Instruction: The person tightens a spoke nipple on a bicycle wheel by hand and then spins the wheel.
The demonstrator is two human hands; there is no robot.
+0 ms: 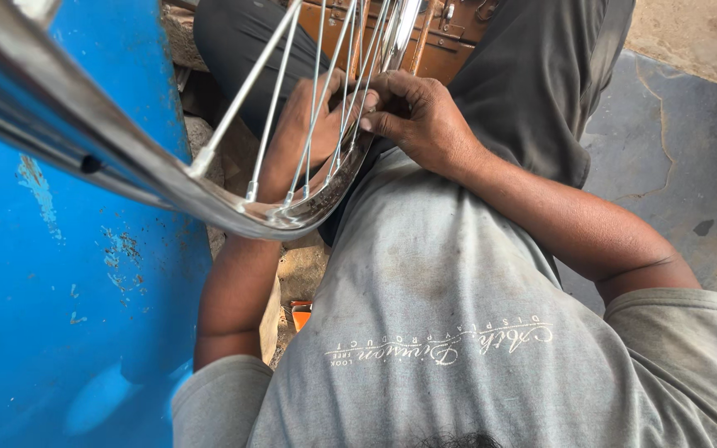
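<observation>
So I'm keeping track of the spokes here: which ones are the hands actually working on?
The bunch nearest the chest, pinched between the right hand and left hand. The two spokes to the left run to the rim untouched.

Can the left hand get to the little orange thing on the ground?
Probably not as things stand: the left hand is up behind the spokes of the wheel rim, and the orange thing lies below, under the rim and beside the person's body.

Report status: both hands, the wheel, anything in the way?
Left hand behind the spokes, fingers among them. Right hand pinching a spoke near the chrome wheel rim. Blue panel close on the left; nothing blocking the hands.
</observation>
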